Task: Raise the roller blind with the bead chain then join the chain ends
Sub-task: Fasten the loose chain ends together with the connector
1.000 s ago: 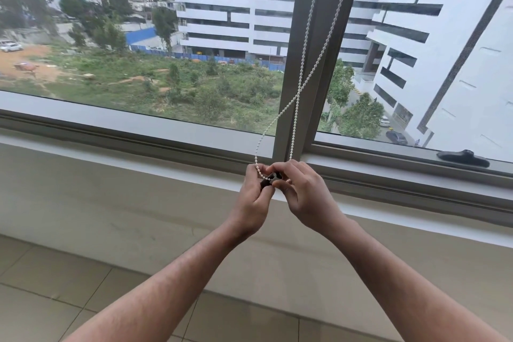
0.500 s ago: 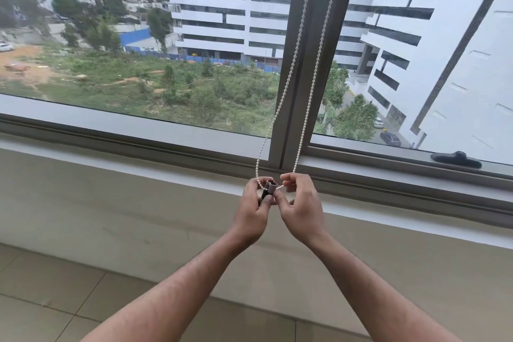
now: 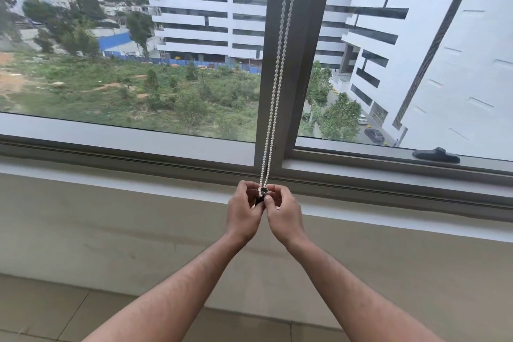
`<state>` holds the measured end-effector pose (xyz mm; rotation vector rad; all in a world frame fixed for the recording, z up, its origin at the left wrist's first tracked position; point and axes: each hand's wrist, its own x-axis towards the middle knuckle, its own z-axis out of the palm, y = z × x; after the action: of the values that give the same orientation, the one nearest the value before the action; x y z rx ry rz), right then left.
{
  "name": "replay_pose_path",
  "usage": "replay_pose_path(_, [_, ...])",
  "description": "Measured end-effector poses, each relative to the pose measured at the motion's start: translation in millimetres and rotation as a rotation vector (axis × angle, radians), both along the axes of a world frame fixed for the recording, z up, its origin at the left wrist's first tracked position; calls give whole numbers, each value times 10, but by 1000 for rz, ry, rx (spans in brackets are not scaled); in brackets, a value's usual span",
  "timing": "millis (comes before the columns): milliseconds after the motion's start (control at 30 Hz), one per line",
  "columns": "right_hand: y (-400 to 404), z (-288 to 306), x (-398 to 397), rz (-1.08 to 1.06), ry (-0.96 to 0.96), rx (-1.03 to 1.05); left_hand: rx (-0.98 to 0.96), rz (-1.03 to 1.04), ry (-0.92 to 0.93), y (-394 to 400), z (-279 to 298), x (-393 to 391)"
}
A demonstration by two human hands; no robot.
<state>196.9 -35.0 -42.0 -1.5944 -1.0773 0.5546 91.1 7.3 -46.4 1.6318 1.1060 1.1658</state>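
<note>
Upper left of the frame: the left window pane (image 3: 125, 64) shows a grassy plot, trees and distant buildings. Below it, the grey window frame (image 3: 125, 144) runs across the whole width, with a pale wall (image 3: 97, 230) beneath and floor tiles (image 3: 41, 314) at the lower left.

Centre: the left hand (image 3: 243, 212) rises from the lower middle of the frame, its fingers curled around a small dark connector (image 3: 263, 192), which it pinches at the level of the sill. Just to its right, and touching it, the right hand (image 3: 283, 212) is likewise curled, thumb and fingertips pinched on the same connector and the lowest beads. The white bead chain (image 3: 277, 78) hangs as two strands lying close together, almost parallel, from the top centre of the frame straight down in front of the dark vertical mullion (image 3: 302, 64); both strands end at the connector between the two hands. Whether the ends are fully seated in the connector cannot be told.

Right: the right window pane (image 3: 416, 50) shows white high-rise buildings and parked cars below. A black window handle (image 3: 435, 155) lies on the lower frame rail at centre right.
</note>
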Motion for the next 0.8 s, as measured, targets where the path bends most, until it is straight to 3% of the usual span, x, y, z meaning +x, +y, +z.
replay_pose_path(433, [221,-70,193,-143,-46,-39,-3,-86,92,208,-29,276])
replay_pose_path(800, [182,-79,229,-99,-46,-78,-193,-185,24,134,46,394])
